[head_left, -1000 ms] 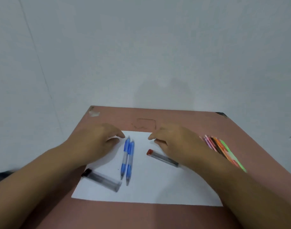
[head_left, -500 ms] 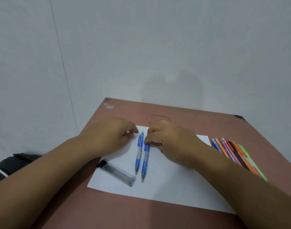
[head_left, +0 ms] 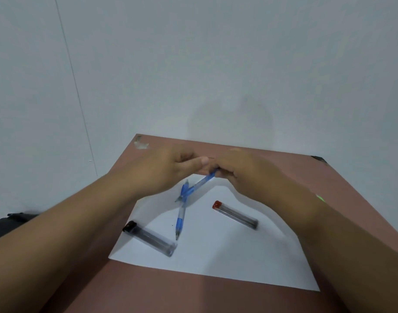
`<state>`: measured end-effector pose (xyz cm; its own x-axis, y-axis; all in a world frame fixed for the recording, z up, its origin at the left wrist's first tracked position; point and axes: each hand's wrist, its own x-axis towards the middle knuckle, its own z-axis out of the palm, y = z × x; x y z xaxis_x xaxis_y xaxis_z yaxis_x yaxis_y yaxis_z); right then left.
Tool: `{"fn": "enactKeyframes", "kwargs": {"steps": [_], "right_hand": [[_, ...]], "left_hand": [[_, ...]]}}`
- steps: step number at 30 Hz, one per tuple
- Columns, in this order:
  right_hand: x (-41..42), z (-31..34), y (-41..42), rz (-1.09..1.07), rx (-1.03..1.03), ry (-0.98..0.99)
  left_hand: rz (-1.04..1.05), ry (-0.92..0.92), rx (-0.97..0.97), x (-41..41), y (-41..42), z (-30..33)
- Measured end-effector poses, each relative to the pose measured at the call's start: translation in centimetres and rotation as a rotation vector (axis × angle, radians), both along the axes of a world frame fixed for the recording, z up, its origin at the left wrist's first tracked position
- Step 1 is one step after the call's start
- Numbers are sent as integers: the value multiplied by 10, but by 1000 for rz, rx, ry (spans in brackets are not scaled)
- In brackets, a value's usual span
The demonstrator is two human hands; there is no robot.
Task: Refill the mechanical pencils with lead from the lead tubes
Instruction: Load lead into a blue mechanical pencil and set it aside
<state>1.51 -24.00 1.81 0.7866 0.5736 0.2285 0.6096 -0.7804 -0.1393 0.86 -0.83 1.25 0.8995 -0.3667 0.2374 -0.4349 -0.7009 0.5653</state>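
Blue plastic is what I track first in the head view: one mechanical pencil (head_left: 199,184) is lifted off the white paper (head_left: 216,251) and held slanted, its cap end up at the right hand (head_left: 243,175) near the middle of the frame and its tip pointing down-left toward frame centre. The right hand's grip is clenched around that upper end, fingers curled over the barrel, knuckles toward me. The left hand (head_left: 168,170) sits just beside it on the left, thumb and forefinger brought together right at the cap end; I cannot tell whether they are pinching the cap itself or only touching it, since the fingertips overlap there. So the long axis runs from the two meeting hands downward and leftward, and the cap lies between them, nearest the left fingertips. I judge the coming move to be a pull on the cap along that axis, away from the right hand. A second pencil (head_left: 180,219) lies flat on the paper beneath, tip toward the bottom of the frame. The black-capped lead tube (head_left: 150,238) lies at lower left, under the left forearm's side, and the red-capped lead tube (head_left: 235,214) at centre right; both are closed and untouched on the reddish surface (head_left: 216,297).
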Motion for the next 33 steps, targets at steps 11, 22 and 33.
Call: {"fn": "enactKeyframes", "kwargs": {"steps": [11,22,33], "right_hand": [[-2,-11,-5,-270,558,0],[-14,-16,-1,-370,1006,134],[-14,-21,-29,-333,562,75]], "left_hand": [[83,46,43,20,-31,11],[21,-20,-204,25,-25,-17],[70,-143,-84,24,4,-22]]}}
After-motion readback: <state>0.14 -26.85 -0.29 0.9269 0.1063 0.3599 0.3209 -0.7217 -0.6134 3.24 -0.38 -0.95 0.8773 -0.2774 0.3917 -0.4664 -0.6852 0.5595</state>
